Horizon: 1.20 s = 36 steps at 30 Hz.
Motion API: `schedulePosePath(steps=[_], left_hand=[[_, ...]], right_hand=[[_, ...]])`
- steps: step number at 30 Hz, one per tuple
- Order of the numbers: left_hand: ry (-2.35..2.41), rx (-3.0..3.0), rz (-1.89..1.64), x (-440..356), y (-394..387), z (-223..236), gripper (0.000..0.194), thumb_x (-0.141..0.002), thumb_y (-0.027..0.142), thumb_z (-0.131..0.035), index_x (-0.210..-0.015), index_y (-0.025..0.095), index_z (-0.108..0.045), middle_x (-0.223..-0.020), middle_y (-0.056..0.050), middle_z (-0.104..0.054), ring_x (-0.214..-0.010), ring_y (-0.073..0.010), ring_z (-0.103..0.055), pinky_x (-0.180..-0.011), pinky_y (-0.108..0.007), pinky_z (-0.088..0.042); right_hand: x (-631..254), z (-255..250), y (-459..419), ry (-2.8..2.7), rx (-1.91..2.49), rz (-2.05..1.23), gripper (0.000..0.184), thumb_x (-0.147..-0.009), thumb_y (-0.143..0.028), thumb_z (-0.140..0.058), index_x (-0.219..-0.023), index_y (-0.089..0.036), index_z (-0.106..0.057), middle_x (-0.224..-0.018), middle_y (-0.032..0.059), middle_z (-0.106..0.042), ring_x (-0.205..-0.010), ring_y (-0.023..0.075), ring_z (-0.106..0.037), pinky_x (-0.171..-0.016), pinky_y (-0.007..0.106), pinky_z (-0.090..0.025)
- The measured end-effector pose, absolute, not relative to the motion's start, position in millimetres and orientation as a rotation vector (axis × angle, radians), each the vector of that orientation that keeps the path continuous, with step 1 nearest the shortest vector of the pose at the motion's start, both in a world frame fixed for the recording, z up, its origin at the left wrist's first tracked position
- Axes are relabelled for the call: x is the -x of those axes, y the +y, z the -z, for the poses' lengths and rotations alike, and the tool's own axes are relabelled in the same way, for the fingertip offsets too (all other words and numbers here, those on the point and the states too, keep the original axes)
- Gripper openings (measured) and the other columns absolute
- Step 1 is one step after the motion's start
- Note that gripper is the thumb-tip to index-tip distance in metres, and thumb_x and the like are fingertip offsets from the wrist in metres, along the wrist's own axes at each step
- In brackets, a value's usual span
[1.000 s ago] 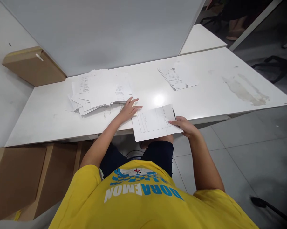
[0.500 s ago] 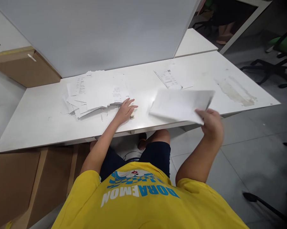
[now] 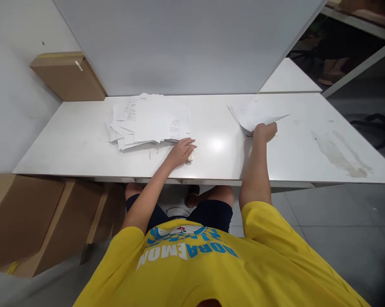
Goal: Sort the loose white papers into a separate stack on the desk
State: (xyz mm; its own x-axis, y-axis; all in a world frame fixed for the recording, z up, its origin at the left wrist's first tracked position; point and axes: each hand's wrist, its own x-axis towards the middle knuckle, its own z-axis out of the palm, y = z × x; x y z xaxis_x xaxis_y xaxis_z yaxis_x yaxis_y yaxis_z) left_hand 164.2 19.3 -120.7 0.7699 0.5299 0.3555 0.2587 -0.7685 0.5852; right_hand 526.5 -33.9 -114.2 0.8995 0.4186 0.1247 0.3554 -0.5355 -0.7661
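Note:
My left hand (image 3: 181, 152) lies on the desk with its fingers stretched out and a little apart. Partly beneath it sits a small pale object (image 3: 190, 159), mostly hidden, whose kind I cannot make out. Just beyond those fingers is a loose, uneven pile of printed paper sheets (image 3: 154, 121). On the other side, my right hand (image 3: 265, 131) is closed on the near edge of some white papers (image 3: 254, 114). They curve upward at the right and lie over the smaller paper stack, which they largely cover.
The white desk (image 3: 211, 164) has a worn, stained patch (image 3: 341, 153) at the right. A grey partition (image 3: 192, 47) rises along its back. One cardboard box (image 3: 69, 79) stands at the back left corner, and more cardboard boxes (image 3: 22, 217) are below on the left.
My right hand has carried the papers from the desk's front edge up and over to the smaller stack. My left hand has stayed by the large pile, while the head view has shifted.

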Motion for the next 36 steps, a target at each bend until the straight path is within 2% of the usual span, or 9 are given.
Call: schedulePosePath(steps=[3, 7, 10, 13, 17, 22, 26, 31, 36], left_hand=[[0.589, -2.463, -0.684, -163.0, 17.0, 120.5, 0.049, -0.104, 0.041, -0.026, -0.116, 0.018, -0.068, -0.138, -0.010, -0.059, -0.138, -0.0230, -0.044, -0.115, -0.044, -0.040], [0.588, -2.475, -0.649, -163.3, 11.2, 121.7, 0.048, -0.104, 0.040, -0.025, -0.119, 0.019, -0.066, -0.142, -0.008, -0.057, -0.140, -0.0224, -0.043, -0.114, -0.044, -0.042], [0.596, -2.511, -0.742, -161.9, 6.4, 119.9, 0.047, -0.103, 0.037, -0.025, -0.121, 0.019, -0.064, -0.140, -0.009, -0.058, -0.143, -0.0219, -0.040, -0.114, -0.046, -0.043], [0.722, -2.577, -0.895, -148.1, 10.6, 111.9, 0.041, -0.101, 0.031, -0.031, -0.126, 0.020, -0.061, -0.142, -0.008, -0.057, -0.149, -0.0240, -0.029, -0.122, -0.056, -0.027], [1.077, -2.567, -0.928, -103.8, 37.6, 100.0, 0.048, -0.093, 0.027, -0.048, -0.141, 0.021, -0.049, -0.159, -0.009, -0.034, -0.153, -0.0309, -0.008, -0.123, -0.064, -0.004], [0.880, -2.681, -0.759, -49.6, 64.5, 96.9, 0.040, -0.095, 0.015, -0.039, -0.130, 0.018, -0.059, -0.139, -0.012, -0.059, -0.137, -0.0252, -0.049, -0.123, -0.059, -0.023], [0.801, -2.661, -0.938, -33.1, 43.8, 89.9, 0.035, -0.102, 0.029, -0.035, -0.118, 0.023, -0.066, -0.120, -0.005, -0.071, -0.122, -0.0209, -0.063, -0.117, -0.051, -0.038], [1.088, -2.142, -1.447, -29.2, -0.5, 62.9, 0.044, -0.101, 0.053, -0.038, -0.111, 0.022, -0.068, -0.097, -0.005, -0.074, -0.098, -0.0200, -0.070, -0.084, -0.032, -0.058], [1.013, -1.931, -1.295, -34.5, 17.7, 45.4, 0.046, -0.090, 0.062, -0.053, -0.089, 0.018, -0.068, -0.076, -0.002, -0.065, -0.081, -0.0195, -0.067, -0.071, -0.030, -0.055]], right_hand=[[-515.8, 117.4, -39.0, -0.242, 2.325, -0.034, 0.057, -0.082, -0.008, -0.046, -0.138, 0.002, -0.039, -0.123, 0.0322, -0.051, -0.120, 0.0364, -0.050, -0.101, 0.051, -0.034], [-506.9, 118.3, -45.3, -0.128, 2.324, 0.046, 0.081, -0.076, -0.006, -0.060, -0.148, -0.002, -0.022, -0.146, 0.0349, -0.025, -0.138, 0.0392, -0.023, -0.110, 0.053, -0.017], [-508.9, 121.9, -51.0, -0.070, 2.243, 0.066, 0.083, -0.079, -0.008, -0.058, -0.150, -0.007, -0.014, -0.153, 0.0310, -0.010, -0.145, 0.0347, -0.008, -0.113, 0.051, -0.013], [-509.4, 126.2, -57.3, -0.059, 2.235, 0.081, 0.072, -0.082, -0.005, -0.049, -0.147, -0.008, -0.018, -0.151, 0.0289, -0.014, -0.144, 0.0320, -0.016, -0.112, 0.047, -0.021], [-493.2, 127.3, -64.6, -0.151, 2.195, 0.152, 0.062, -0.076, 0.001, -0.045, -0.136, -0.010, -0.032, -0.143, 0.0256, -0.028, -0.133, 0.0305, -0.033, -0.107, 0.045, -0.031], [-445.6, 122.0, -70.8, -0.500, 2.033, 0.324, 0.053, -0.072, 0.001, -0.043, -0.122, -0.016, -0.041, -0.136, 0.0208, -0.040, -0.128, 0.0260, -0.041, -0.107, 0.042, -0.034], [-382.2, 110.4, -79.7, -0.810, 1.813, 0.337, 0.049, -0.078, -0.006, -0.040, -0.125, -0.020, -0.040, -0.130, 0.0168, -0.047, -0.125, 0.0236, -0.047, -0.100, 0.043, -0.040], [-308.1, 85.0, -89.9, -1.195, 1.538, -0.174, 0.045, -0.090, -0.032, -0.049, -0.133, -0.026, -0.042, -0.130, 0.0122, -0.052, -0.126, 0.0251, -0.051, -0.097, 0.044, -0.044], [-286.5, 87.1, -69.7, -1.188, 1.317, -0.816, 0.060, -0.082, -0.054, -0.066, -0.134, -0.029, -0.047, -0.106, 0.0063, -0.064, -0.102, 0.0223, -0.063, -0.084, 0.037, -0.052]])
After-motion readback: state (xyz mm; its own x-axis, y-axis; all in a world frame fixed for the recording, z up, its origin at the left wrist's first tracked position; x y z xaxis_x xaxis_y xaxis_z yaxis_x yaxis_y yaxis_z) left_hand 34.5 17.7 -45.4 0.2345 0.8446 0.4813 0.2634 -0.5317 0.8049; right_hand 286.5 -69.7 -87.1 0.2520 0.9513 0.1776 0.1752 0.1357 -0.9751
